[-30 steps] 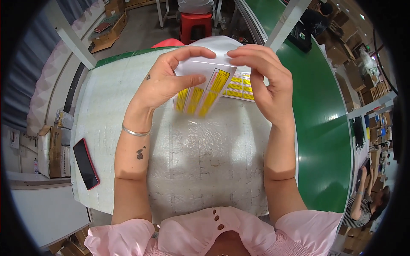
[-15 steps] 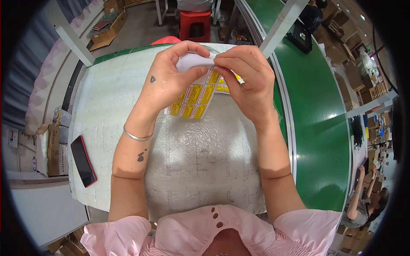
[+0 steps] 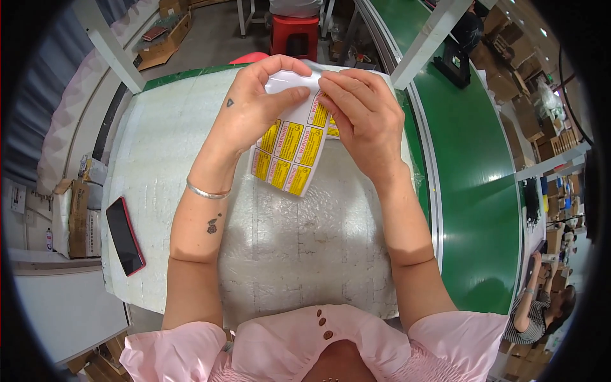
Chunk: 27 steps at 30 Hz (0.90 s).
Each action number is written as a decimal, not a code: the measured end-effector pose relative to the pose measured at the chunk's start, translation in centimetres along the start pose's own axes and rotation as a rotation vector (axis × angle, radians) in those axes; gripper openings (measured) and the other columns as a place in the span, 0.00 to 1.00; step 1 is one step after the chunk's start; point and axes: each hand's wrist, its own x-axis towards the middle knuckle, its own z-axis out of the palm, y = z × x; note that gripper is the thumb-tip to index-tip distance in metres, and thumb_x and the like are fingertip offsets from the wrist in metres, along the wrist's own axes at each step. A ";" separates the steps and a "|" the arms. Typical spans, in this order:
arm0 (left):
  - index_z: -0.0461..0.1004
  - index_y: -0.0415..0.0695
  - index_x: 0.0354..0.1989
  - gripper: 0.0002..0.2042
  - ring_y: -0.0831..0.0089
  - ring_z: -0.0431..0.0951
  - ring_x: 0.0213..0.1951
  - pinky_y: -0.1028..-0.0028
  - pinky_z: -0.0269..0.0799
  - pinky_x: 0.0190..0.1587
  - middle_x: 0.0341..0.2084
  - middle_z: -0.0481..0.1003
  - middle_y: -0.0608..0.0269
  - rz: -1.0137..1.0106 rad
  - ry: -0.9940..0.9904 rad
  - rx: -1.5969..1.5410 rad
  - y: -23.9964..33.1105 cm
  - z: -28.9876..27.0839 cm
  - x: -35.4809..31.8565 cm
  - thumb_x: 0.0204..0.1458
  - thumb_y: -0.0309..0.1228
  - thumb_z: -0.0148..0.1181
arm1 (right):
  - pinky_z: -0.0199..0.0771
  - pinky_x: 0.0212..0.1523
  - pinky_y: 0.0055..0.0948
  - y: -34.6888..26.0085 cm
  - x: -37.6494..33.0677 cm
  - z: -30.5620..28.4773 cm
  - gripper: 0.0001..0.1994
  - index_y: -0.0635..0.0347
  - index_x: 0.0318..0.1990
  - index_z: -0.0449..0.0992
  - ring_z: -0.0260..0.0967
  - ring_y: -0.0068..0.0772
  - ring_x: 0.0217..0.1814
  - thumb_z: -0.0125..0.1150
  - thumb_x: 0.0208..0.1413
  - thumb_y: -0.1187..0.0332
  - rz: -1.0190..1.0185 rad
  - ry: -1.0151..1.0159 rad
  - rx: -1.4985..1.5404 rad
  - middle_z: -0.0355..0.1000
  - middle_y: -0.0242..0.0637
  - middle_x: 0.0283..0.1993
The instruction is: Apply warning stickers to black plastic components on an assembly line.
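A white sheet of yellow warning labels (image 3: 291,153) hangs tilted between my hands above the table. My left hand (image 3: 254,102) grips its upper left part between thumb and curled fingers. A bare white area shows by that thumb, with rows of labels lower down. My right hand (image 3: 366,105) pinches with thumb and fingertips at the sheet's upper right edge, by a label. Whether a label is loose in that pinch is hidden by the fingers. More yellow labels (image 3: 333,132) show behind the sheet, partly covered by my right hand.
The table (image 3: 305,254) has a clear wrinkled plastic cover. A phone with a red edge (image 3: 125,237) lies at its left. A green belt (image 3: 474,223) runs along the right, past a white post (image 3: 426,44). Beyond the far edge stands a red stool (image 3: 294,35). Another person (image 3: 538,312) is at far right.
The label sheet has swung toward me and now shows more of its face. My left thumb has shifted up slightly, and both hands remain at the sheet's top.
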 end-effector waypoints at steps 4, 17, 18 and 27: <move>0.74 0.41 0.41 0.09 0.77 0.76 0.41 0.76 0.72 0.45 0.36 0.75 0.65 -0.094 -0.022 -0.184 -0.6 0.2 1.2 0.52 0.20 0.59 | 0.77 0.41 0.29 0.4 -0.1 -0.6 0.15 0.57 0.38 0.80 0.73 0.35 0.45 0.69 0.38 0.77 -0.061 0.030 -0.111 0.77 0.30 0.42; 0.73 0.40 0.43 0.13 0.80 0.70 0.35 0.80 0.67 0.41 0.35 0.75 0.64 0.200 0.018 0.522 -0.6 -1.9 1.2 0.47 0.17 0.56 | 0.65 0.57 0.29 5.9 0.1 -8.7 0.13 0.56 0.48 0.75 0.66 0.29 0.57 0.62 0.56 0.69 0.759 -0.025 1.175 0.66 0.39 0.60; 0.73 0.40 0.43 0.14 0.79 0.70 0.35 0.79 0.68 0.42 0.35 0.75 0.64 0.109 -0.110 0.546 -0.6 -1.6 1.1 0.46 0.16 0.56 | 0.65 0.58 0.30 8.4 -0.7 -9.2 0.20 0.51 0.57 0.72 0.65 0.30 0.58 0.62 0.56 0.68 0.832 0.068 1.165 0.64 0.39 0.61; 0.78 0.49 0.43 0.18 0.69 0.73 0.50 0.75 0.67 0.52 0.46 0.76 0.60 -0.355 -0.821 0.808 -0.5 1.3 7.9 0.42 0.15 0.61 | 0.71 0.46 0.34 32.7 -13.3 -10.2 0.48 0.34 0.72 0.29 0.71 0.28 0.46 0.61 0.56 0.66 1.266 0.090 0.370 0.65 0.44 0.59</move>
